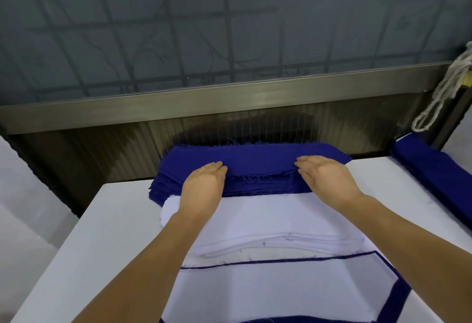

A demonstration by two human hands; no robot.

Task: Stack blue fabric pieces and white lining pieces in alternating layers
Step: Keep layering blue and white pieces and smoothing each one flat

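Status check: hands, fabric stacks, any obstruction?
Left hand and right hand on blue stack, grip unclear. White lining stack nearer. Nothing blocking.

A thick stack of blue fabric pieces (255,167) lies flat at the far edge of the bench (115,220), its frayed near edges stepped in many layers. Just in front of it, touching its near side, sits a stack of white lining pieces (268,218), long with rounded ends. Nearest the bench's front edge lies the alternating stack (268,287), a white piece on top with blue showing round its rim.
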